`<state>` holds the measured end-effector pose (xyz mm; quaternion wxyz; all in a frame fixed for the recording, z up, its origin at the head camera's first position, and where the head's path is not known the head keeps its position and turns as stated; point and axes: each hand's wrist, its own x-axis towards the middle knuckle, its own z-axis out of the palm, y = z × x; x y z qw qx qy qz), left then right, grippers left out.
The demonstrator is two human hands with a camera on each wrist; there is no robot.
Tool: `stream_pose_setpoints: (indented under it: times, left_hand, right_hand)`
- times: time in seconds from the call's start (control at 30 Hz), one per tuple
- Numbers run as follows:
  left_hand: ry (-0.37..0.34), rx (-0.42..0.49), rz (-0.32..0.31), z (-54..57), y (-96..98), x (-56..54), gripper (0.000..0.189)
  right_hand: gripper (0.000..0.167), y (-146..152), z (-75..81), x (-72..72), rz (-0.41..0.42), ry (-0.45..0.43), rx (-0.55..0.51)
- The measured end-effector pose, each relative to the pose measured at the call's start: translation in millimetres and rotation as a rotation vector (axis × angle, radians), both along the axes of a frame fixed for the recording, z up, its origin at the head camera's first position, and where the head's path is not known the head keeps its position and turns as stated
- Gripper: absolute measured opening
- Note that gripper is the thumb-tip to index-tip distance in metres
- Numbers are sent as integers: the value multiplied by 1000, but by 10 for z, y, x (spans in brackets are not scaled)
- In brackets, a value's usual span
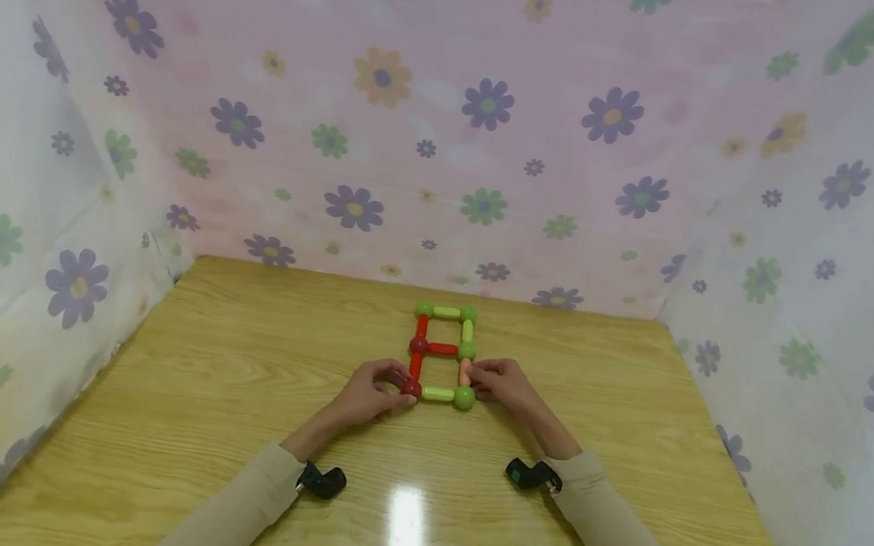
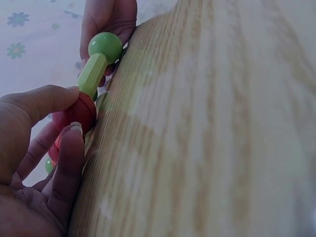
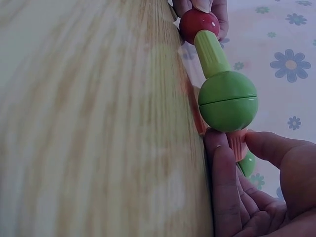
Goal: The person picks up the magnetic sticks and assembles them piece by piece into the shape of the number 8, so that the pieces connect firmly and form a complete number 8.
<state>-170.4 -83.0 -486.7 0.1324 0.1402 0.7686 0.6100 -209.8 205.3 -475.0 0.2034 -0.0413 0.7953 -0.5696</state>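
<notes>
A flat frame of coloured balls and rods, a ball-and-stick building toy, lies on the table as two stacked squares. My left hand (image 1: 369, 392) pinches the red ball (image 1: 411, 389) at its near left corner between thumb and fingers. On the other side, my right hand (image 1: 505, 384) holds the orange rod (image 1: 464, 373) between thumb and fingers. That rod joins the near green ball (image 3: 228, 101) to the middle green ball (image 1: 466, 352). A yellow-green rod (image 2: 92, 74) links the two near corners. Red rods (image 1: 443, 349) form the left side and the middle bar.
The wooden table (image 1: 254, 320) stretches out around the frame, with a bright glare patch near its front. Flowered cloth (image 1: 423, 138) hangs behind and on both sides. A dark wrist camera (image 1: 322, 481) sits at each sleeve cuff.
</notes>
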Motion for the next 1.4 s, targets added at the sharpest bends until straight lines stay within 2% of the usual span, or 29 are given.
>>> stream_pose_setpoints:
  times: [0.13, 0.3, 0.43, 0.77, 1.1, 1.27, 1.4]
  left_hand:
    - [-13, 2, -14, -15, 29, 18, 32]
    - [-22, -6, -2, -57, 33, 76, 32]
    - [-3, -13, 10, -55, 42, 49, 31]
    - [5, -20, 24, -9, 41, 16, 32]
    - [3, -8, 40, -18, 38, 11, 33]
    - [18, -26, 48, -19, 21, 9, 33]
    - [4, -27, 53, -11, 21, 21, 34]
  right_hand:
    - [45, 29, -28, 34, -21, -14, -8]
    - [44, 48, -76, 83, -30, -27, -19]
    - [41, 43, -54, 91, -50, -19, -28]
    - [44, 64, -54, 50, -16, 1, -65]
    - [41, 42, -30, 34, -61, -9, -65]
    - [42, 50, -32, 18, -53, -10, -77]
    - [44, 73, -28, 18, -24, -4, -96]
